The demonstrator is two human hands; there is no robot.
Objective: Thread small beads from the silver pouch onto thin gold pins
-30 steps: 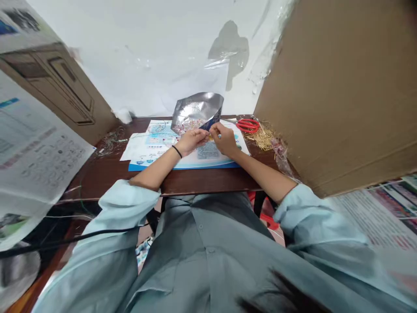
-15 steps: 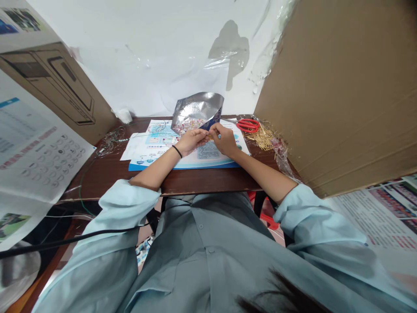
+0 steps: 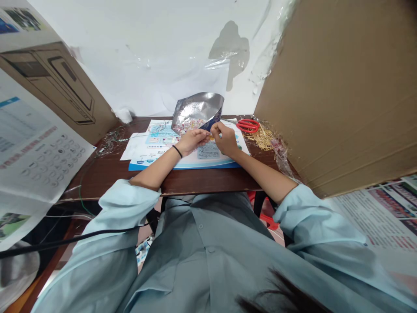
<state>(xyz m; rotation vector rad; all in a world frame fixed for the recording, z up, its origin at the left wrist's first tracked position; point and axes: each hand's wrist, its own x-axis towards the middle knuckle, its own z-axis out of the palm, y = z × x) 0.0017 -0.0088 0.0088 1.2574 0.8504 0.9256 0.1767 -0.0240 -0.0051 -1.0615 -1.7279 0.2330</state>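
Small yellow piece [image 3: 212,138] is pinched between left hand [image 3: 192,141] and right hand [image 3: 224,140], both closed narrow, above printed card [image 3: 195,161]; it seems very light, perhaps slippery; take it only with fingertips.

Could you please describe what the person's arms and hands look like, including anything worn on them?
Pale blue shirt sleeves, the left sleeve and the right sleeve, are bunched in loose folds above bare forearms. The left hand and right hand wear no gloves, and a thin black band circles the left wrist.
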